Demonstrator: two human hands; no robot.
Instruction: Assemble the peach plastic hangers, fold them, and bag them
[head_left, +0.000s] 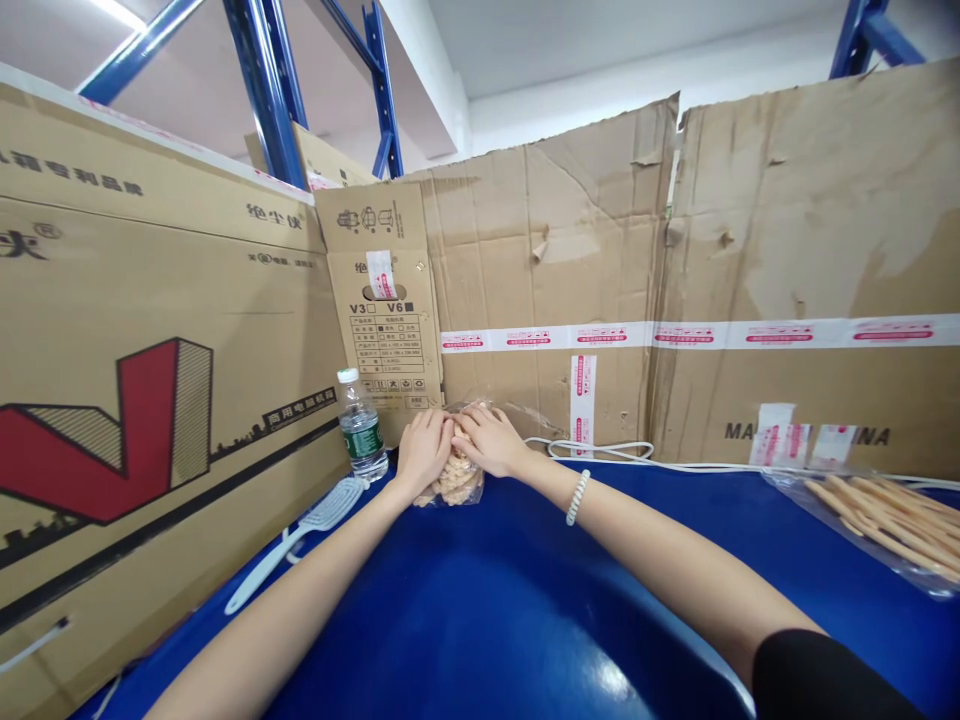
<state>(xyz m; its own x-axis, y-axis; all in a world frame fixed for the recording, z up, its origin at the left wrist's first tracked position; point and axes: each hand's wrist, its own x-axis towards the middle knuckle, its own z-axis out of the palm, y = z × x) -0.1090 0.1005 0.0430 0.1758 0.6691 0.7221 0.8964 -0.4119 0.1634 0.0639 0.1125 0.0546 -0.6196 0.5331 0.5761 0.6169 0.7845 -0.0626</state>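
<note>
A clear plastic bag point(461, 483) filled with beige, knobbly pieces sits against the cardboard at the back of the blue table. What the pieces are, I cannot make out. My left hand point(424, 450) is curved over the bag's left side. From the right, my right hand point(489, 440) rests across its top, with fingers pointing toward the left hand. Both hands hold the bag between them, and their fingertips are partly hidden. A water bottle point(361, 430) with a green label and white cap stands upright just left of my left hand.
A pale hairbrush point(330, 507) lies beside the bottle. At right, another clear bag holds long beige sticks point(885, 515). A white cable point(604, 452) runs along the back edge. Cardboard panels point(555, 250) wall the blue table point(465, 610) at left and back.
</note>
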